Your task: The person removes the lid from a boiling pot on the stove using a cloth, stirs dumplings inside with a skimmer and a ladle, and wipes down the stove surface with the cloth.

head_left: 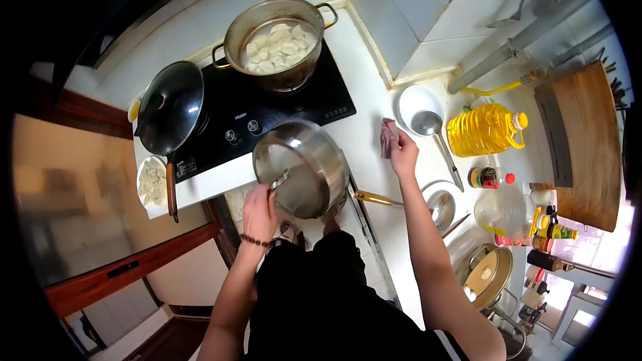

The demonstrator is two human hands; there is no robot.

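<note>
My left hand [259, 214] is closed on the loop handle of a shiny stainless steel pot [311, 167], held in front of the stove's near edge. The pot is tilted, and whether it holds anything is hard to make out. Over the white counter to the right, my right hand [404, 157] pinches a folded reddish cloth [388, 138]. Beyond the held pot, a two-handled pot [234, 43] full of pale dumplings [281, 49] stands on the black cooktop [334, 90]. Near my right hand, a ladle [426, 123] rests in a white bowl [409, 99].
A lidded wok [172, 107] sits at the cooktop's left, its handle jutting toward me. Beside it is a plate of dumplings [154, 182]. Along the right stand an oil jug [481, 130], a strainer in a bowl [441, 207], several bottles, a cutting board [588, 154] and a basin [498, 287].
</note>
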